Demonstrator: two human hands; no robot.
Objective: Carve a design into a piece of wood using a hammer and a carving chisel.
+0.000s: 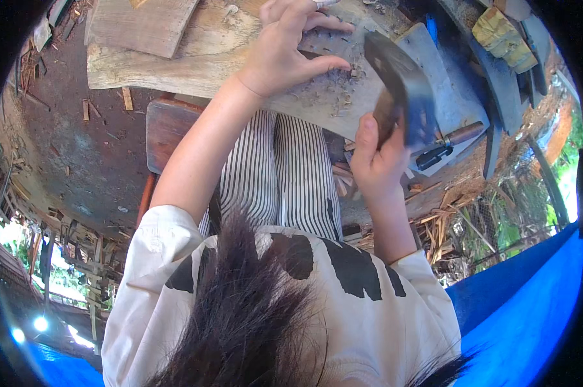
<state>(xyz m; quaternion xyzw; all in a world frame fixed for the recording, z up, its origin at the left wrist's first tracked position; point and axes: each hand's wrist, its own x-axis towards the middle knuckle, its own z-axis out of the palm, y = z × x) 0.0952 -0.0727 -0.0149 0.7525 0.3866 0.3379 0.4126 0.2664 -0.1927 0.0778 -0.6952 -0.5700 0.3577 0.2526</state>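
My left hand (pixel 280 48) rests over a pale wooden board (pixel 240 32), thumb and fingers apart, with a white wrap on one finger near the top edge. Wood shavings (pixel 340 90) and small dark marks lie by its fingertips; I see nothing gripped in it. At the right, my right hand (pixel 382 155) is closed round the handle of a dark, broad-headed tool (pixel 395 64). The tool is raised over the board's right part and smeared by motion, so its exact kind is unclear.
A flat wooden plank (pixel 140 26) lies on the board's left end. On the right are a wooden-handled tool (pixel 464 133), a black tool (pixel 433 157) and a yellowish wood block (pixel 504 40). A brown wooden seat (pixel 169 134) stands beside my striped legs. Wood scraps litter the ground.
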